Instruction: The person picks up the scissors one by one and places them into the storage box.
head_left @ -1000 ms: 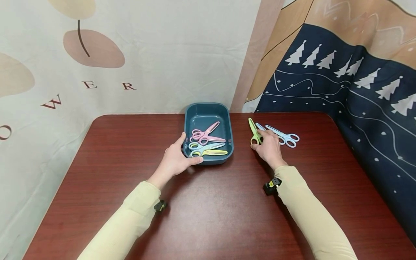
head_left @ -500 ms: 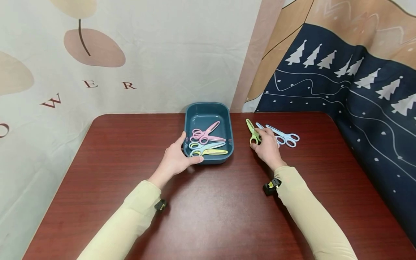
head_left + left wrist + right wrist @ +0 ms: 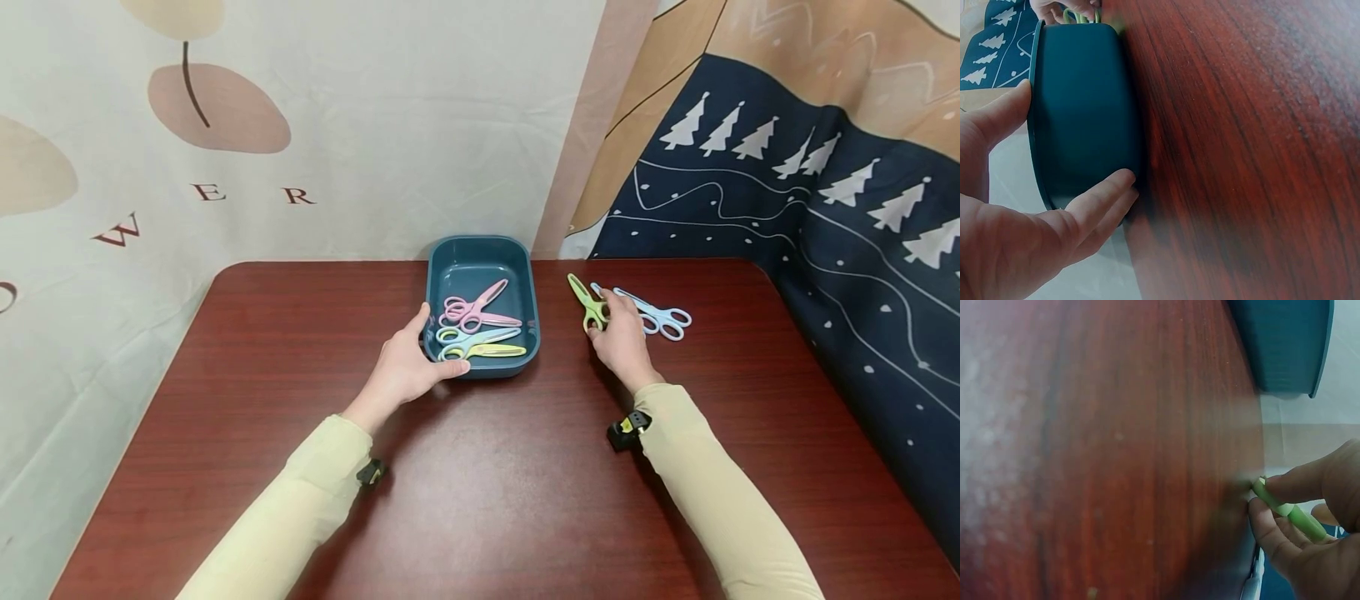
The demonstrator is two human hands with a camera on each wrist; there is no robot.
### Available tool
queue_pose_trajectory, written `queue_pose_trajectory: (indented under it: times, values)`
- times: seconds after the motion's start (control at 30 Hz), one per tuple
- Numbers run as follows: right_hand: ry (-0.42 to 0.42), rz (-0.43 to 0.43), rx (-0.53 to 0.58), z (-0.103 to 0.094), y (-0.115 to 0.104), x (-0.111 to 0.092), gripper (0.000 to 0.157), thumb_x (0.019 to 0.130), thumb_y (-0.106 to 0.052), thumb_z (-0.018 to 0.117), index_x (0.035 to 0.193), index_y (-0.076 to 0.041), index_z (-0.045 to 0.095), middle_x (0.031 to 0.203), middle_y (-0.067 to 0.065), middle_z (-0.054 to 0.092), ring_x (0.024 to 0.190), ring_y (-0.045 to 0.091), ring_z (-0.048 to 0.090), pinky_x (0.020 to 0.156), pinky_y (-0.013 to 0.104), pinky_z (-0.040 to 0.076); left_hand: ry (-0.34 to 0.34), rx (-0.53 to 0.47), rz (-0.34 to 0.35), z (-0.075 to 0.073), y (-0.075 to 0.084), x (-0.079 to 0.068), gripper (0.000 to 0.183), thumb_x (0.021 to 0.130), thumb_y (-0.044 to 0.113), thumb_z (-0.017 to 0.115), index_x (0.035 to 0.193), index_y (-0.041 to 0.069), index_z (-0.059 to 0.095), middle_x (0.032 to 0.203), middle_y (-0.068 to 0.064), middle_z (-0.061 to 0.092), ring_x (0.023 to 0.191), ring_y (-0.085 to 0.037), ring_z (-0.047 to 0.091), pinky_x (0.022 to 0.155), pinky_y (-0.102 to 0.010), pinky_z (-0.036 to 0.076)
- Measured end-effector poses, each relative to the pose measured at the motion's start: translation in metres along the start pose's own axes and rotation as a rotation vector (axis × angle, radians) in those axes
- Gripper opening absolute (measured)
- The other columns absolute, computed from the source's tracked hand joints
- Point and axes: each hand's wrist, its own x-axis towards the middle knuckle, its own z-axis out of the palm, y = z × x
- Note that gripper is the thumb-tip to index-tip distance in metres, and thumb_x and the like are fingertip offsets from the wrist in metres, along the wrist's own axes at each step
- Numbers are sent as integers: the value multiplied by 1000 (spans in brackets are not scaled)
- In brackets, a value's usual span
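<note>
A dark teal plastic bin point(image 3: 482, 248) stands at the back of the table. My left hand point(image 3: 405, 362) holds its near left corner, thumb along the rim and fingers against the side wall. Inside the bin lie pink scissors point(image 3: 472, 312), light blue scissors point(image 3: 480, 337) and yellow scissors point(image 3: 495, 351). To the right of the bin, my right hand point(image 3: 622, 342) pinches green scissors point(image 3: 579, 292) near the handles; in the right wrist view thumb and fingers close around the green scissors point(image 3: 1304, 522). Light blue scissors point(image 3: 660, 319) lie beside this hand, partly covered by it.
The reddish-brown wooden table point(image 3: 480, 492) extends toward the front. Behind it hangs a pale printed cloth point(image 3: 390, 125), and a navy cloth with white trees point(image 3: 862, 292) borders the right side.
The green scissors have turned slightly, their tip swinging left. My right hand's fingers have shifted a little around the handles. The left hand and bin stay in place.
</note>
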Motion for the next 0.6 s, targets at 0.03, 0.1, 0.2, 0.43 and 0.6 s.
queue_pose_trajectory:
  times: [0.03,0.1,0.2,0.43,0.6]
  values:
    - [3,-2,2,0,0,0,64,88,6,69,148,7,47,142,31,49,124,46,53,107,56,44,0,1,-1,0,0,0,116,81,39,88,166,11,16,162,-19,39,145,-39,41,116,-52,39]
    - [12,-10,8,-1,0,1,63,87,7,69,146,8,49,141,32,50,123,46,54,106,55,44,1,3,-2,0,-1,0,116,81,40,88,166,11,16,162,-20,39,145,-39,41,116,-52,39]
    - [21,-13,20,-2,0,1,60,87,8,69,144,10,51,139,32,51,122,46,55,107,55,43,1,6,-2,0,-1,0,116,81,40,88,166,11,16,162,-20,39,145,-40,41,116,-52,39]
    - [3,37,42,-8,1,-1,56,89,6,67,143,8,53,141,32,51,130,47,50,110,57,38,2,1,-1,0,0,0,116,80,39,88,166,10,16,162,-20,39,145,-40,41,116,-52,39]
    - [-2,51,71,-10,1,-2,56,89,8,67,143,8,52,129,32,59,115,44,61,100,53,49,4,1,0,0,0,0,116,80,39,88,166,10,16,162,-20,39,145,-39,41,116,-52,39]
